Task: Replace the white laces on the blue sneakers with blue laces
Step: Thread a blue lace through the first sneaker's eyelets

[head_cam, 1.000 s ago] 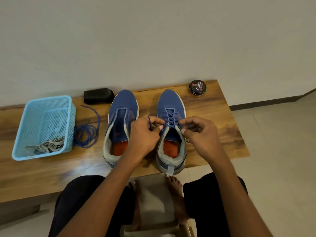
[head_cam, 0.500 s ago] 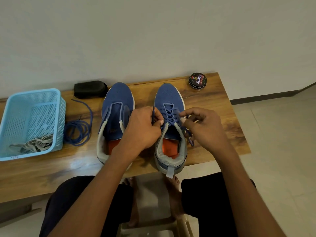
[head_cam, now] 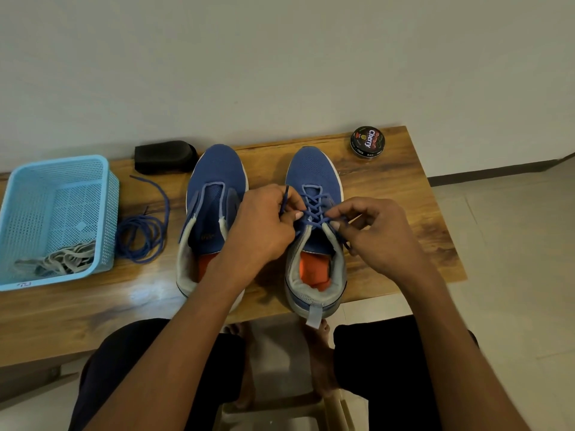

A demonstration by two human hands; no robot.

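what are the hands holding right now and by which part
Both hold the blue lace threaded in the right sneaker: the left hand pinches one free end, the right hand pinches the other.

Soft, even indoor light fills the scene. A pale glare patch shines on the glossy brown wooden counter (head_cam: 146,295) near its front edge. Shadows are faint. Wide-angle distortion bows the counter's edges; focus is sharp throughout.

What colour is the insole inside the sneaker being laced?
Orange. The insole shows behind the tongue of the right-hand sneaker, clearest in the head view.
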